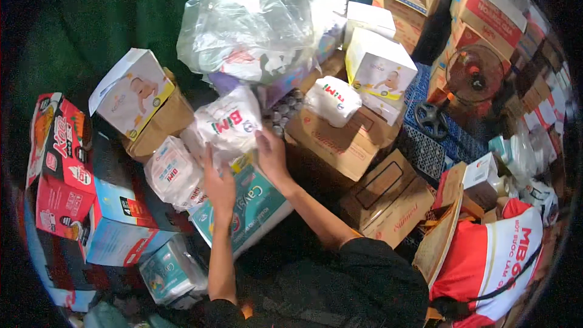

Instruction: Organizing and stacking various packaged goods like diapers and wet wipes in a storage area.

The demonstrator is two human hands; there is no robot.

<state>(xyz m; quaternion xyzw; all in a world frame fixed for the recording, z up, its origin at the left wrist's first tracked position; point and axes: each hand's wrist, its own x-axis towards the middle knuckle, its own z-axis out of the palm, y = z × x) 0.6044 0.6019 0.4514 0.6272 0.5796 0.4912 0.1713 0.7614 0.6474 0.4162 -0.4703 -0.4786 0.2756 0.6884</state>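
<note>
Between my hands is a soft white plastic-wrapped packet [228, 120] with red and green lettering, tilted above a teal pack. My right hand [271, 153] grips its lower right side, fingers curled at the edge. At the lower left edge, my left hand [217, 183] supports it with fingers pointing up. A similar white packet [175, 173] lies just left of my left hand. Under my forearms rests the large teal pack [258, 203]. Another white packet [333, 101] sits on a brown carton [334, 143] to the right.
A large clear plastic bag [249, 18] bulges at the far side. White-and-yellow boxes [382, 70] stand at the back right, a similar box [138, 94] at the left. Red and blue cartons [67, 176] line the left edge. A fan [477, 76] and a red-and-white sack [486, 261] are at right.
</note>
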